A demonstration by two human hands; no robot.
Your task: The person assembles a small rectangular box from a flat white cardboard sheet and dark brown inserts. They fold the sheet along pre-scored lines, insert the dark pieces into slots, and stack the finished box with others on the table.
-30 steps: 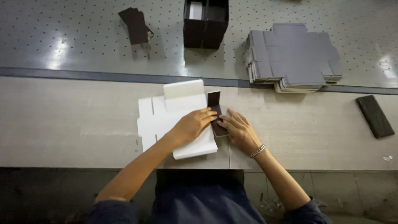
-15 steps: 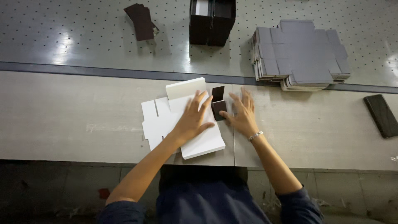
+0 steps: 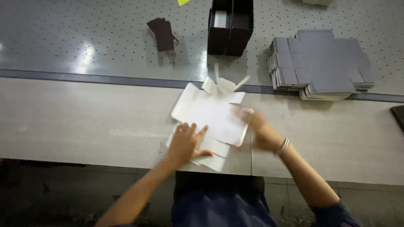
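- A pale wood-grain desk point(image 3: 84, 126) runs across the middle of the frame; behind it, past a dark strip, lies a grey metal surface dotted with small holes point(image 3: 84, 38).
- At the centre of the frame, a flat white die-cut cardboard sheet with flaps point(image 3: 210, 113) lies tilted on top of a small pile of white cardboard blanks point(image 3: 212, 153) near the desk's front edge.
- The left hand point(image 3: 185, 143), fingers spread wide, presses flat on the lower left part of the white pile.
- The right hand point(image 3: 259, 130), blurred, is at the right edge of the top white sheet; it seems to grip that edge, though the blur keeps me from being sure. A thin bracelet sits on its wrist.
- Upper right of the frame: a stack of flat grey cardboard blanks point(image 3: 322, 63).
- Top centre: an open dark box with compartments point(image 3: 230, 25), standing upright.
- Upper left of it: a few dark brown card pieces point(image 3: 162, 33).
- At the right edge of the frame, a dark flat object point(image 3: 399, 114) is only partly visible.
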